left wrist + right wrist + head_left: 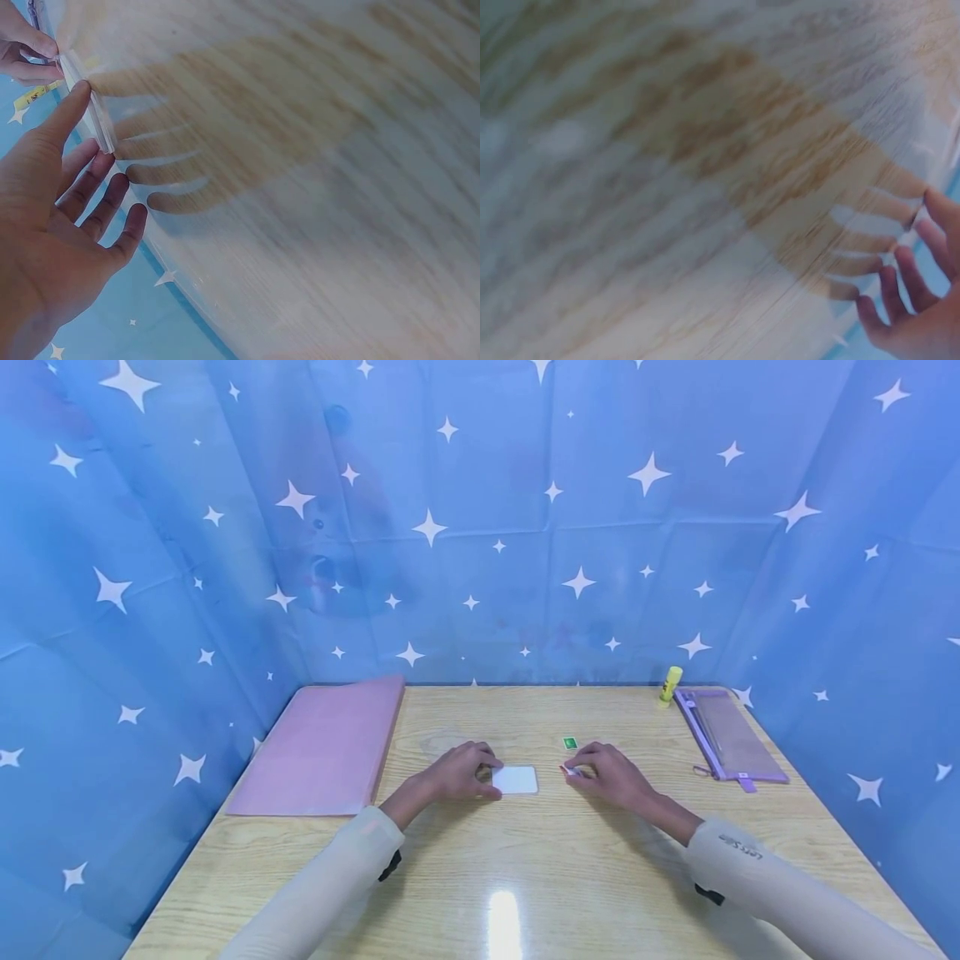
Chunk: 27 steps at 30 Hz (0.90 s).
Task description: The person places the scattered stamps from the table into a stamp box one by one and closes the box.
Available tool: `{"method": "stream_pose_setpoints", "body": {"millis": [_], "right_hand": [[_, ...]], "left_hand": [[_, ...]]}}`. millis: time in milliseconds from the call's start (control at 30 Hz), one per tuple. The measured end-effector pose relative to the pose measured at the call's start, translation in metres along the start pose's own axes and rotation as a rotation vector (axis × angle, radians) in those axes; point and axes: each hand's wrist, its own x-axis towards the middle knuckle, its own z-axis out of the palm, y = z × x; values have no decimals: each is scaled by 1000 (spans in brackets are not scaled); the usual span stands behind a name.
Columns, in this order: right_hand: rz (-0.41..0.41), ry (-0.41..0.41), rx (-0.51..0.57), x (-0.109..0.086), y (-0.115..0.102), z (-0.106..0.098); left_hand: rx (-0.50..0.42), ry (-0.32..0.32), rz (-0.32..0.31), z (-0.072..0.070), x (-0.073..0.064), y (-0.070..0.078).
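Note:
My left hand is at the left end of a small white rectangular pad or box lying on the table, thumb on the near edge and fingers on the far one. In the left wrist view this white thing appears edge-on between thumb and fingertips. My right hand pinches a small red-and-white piece just right of the white thing; the fingers mostly hide it. A small green square with a white border, like a stamp, lies beyond the right fingertips. The right wrist view catches the right hand at its edge.
A large pink folder lies at the left of the wooden table. A yellow glue stick stands at the back right, beside a purple zip pouch. Blue curtains with white stars surround the table.

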Motion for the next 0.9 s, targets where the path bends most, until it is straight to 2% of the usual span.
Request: {"method": "stream_pose_setpoints", "body": {"millis": [400, 633, 900], "right_hand": [[-12, 29, 41, -4, 0, 1], [17, -10, 88, 2, 0, 0], [77, -25, 192, 6, 2, 1]], "left_hand": [[4, -3, -2, -1, 0, 1], [16, -2, -15, -1, -1, 2], [4, -4, -11, -1, 0, 3]]}}
